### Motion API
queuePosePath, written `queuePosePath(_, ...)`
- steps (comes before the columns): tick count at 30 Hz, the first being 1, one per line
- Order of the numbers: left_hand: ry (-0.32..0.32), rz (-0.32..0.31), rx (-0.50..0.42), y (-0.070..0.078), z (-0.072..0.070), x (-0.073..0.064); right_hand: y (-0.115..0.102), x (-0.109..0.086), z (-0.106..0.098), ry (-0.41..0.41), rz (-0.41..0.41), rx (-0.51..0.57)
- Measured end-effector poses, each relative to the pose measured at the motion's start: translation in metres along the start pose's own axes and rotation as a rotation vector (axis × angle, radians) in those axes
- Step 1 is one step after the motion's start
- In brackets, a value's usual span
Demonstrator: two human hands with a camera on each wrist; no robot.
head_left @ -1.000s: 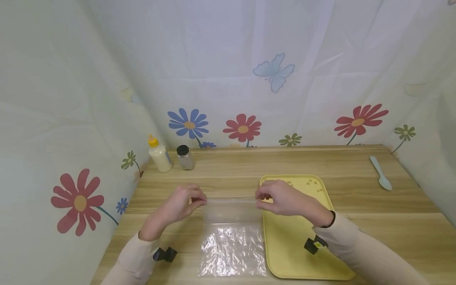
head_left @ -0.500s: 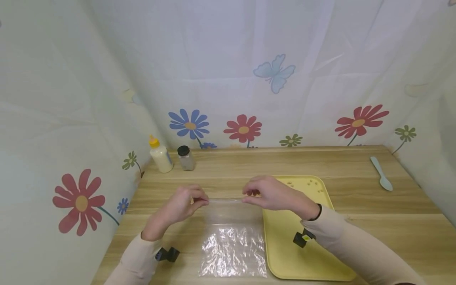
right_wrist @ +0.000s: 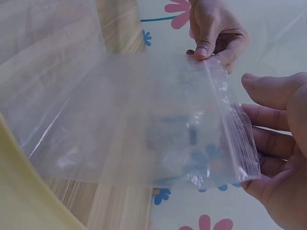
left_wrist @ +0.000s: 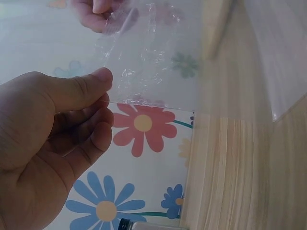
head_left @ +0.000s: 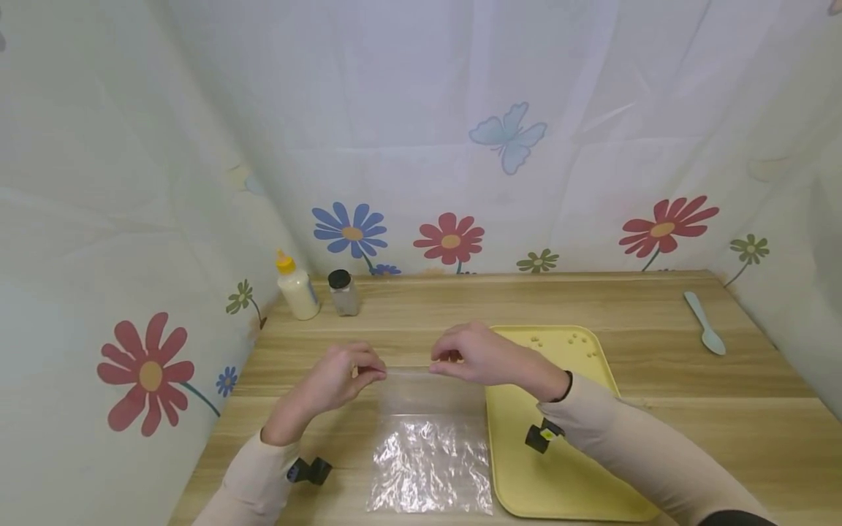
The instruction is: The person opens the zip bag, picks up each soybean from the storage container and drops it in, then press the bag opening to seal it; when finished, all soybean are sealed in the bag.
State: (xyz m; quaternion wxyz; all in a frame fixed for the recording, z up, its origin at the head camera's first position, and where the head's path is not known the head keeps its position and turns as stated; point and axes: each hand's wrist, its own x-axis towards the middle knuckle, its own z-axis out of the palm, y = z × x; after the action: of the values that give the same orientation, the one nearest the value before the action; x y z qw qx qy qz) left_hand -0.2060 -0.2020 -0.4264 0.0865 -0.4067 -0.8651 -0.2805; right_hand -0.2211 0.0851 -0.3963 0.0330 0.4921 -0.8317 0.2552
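A clear zip-lock bag has its lower part lying on the wooden table, while its zip edge is lifted between the two hands. My left hand pinches the top left corner with thumb and fingertips, as the left wrist view also shows. Farther along the same edge is my right hand. In the right wrist view, that hand's fingers touch the back of the bag near the zip, and its thumb stands apart from the plastic. The bag looks flat and holds nothing visible.
Right of the bag lies a yellow tray with several small tan pieces at its far end. A yellow-capped squeeze bottle and a black-capped jar stand back left. A pale blue spoon lies far right.
My right hand has moved left along the bag's top edge, from the right corner to nearer my left hand. The left hand has stayed nearly still at its corner.
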Motion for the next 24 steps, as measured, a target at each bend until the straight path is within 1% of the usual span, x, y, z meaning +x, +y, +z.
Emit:
queuePosePath(11,-0.003,-0.011,-0.002,0.0007,0.0006,0.0007,0.0012,0.0057,0.0078,-0.035,-0.007,0.003)
queuePosePath(17,0.000,-0.014,-0.015,0.0000,0.0015,0.0011,0.0010,0.0050,0.0057,-0.067,0.011,-0.003)
queuePosePath(24,-0.003,-0.003,-0.024,-0.0008,0.0020,-0.0009,0.0026,0.0009,0.0022,-0.110,0.028,-0.020)
